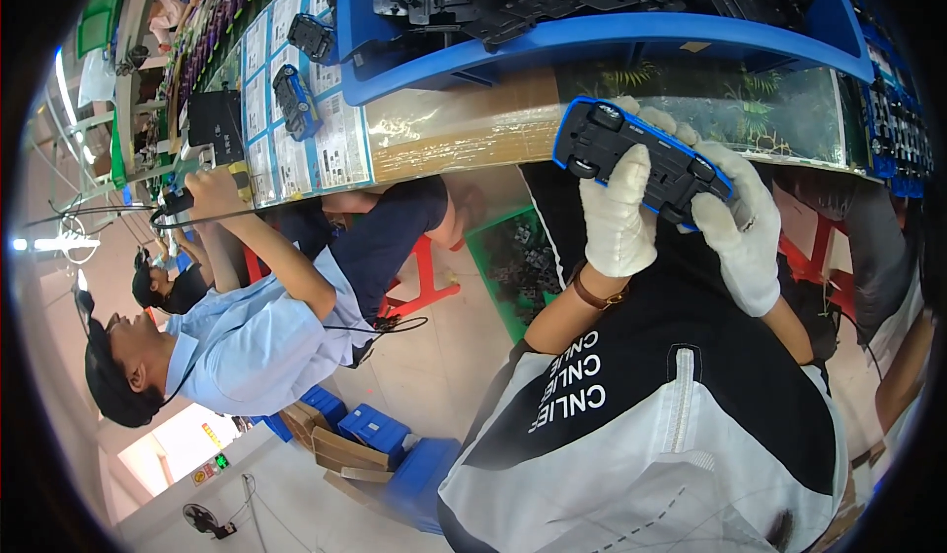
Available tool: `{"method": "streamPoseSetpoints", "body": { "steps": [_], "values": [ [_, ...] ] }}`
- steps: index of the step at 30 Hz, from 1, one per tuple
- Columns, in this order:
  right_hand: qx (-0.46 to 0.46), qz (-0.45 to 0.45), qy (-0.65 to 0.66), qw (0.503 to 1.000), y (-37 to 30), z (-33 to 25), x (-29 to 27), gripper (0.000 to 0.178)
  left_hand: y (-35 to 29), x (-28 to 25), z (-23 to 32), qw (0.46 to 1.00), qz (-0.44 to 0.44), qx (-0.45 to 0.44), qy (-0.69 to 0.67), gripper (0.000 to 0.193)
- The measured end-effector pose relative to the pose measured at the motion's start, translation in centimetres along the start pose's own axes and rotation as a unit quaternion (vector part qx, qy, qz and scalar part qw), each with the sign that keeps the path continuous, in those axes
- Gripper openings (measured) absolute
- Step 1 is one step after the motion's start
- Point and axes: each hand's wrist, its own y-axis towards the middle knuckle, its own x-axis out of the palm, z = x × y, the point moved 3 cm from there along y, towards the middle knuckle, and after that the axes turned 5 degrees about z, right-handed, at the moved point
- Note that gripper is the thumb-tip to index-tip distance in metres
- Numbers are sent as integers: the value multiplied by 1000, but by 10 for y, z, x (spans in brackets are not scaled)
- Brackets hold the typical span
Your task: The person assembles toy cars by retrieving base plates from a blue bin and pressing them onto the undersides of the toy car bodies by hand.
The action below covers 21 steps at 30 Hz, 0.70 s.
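Both my hands, in white gloves, hold a blue toy car (639,156) with its black underside turned up toward me. My left hand (623,210) grips its left half, the thumb lying across the black base. My right hand (742,220) wraps the right end, its thumb at the near edge and its fingers along the far side. Black wheels show at the corners of the base. The car is held up just in front of the table edge, above my lap. Most of its blue body is hidden underneath.
Beyond my hands a blue bin (612,45) full of flat black plastic parts stands on the table (464,124). Two more toy cars, one a blue car (296,104), lie at left. A green crate (508,267) sits on the floor. A co-worker (247,326) sits to my left.
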Motion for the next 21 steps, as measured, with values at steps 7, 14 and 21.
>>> {"method": "streamPoseSetpoints", "body": {
  "steps": [7, 14, 21],
  "values": [
    [-87, -52, -97, 990, 6, 9, 11, 58, -24, -15, 20, 991, 90, 9, 94, 45],
    [-106, -35, -253, 961, 4, 11, -27, 40, 6, -130, 173, 884, 291, 254, 265, 50],
    [-209, 65, -334, 917, -30, -10, -86, 28, 115, -251, 365, 611, 435, 395, 531, 42]
  ]
}}
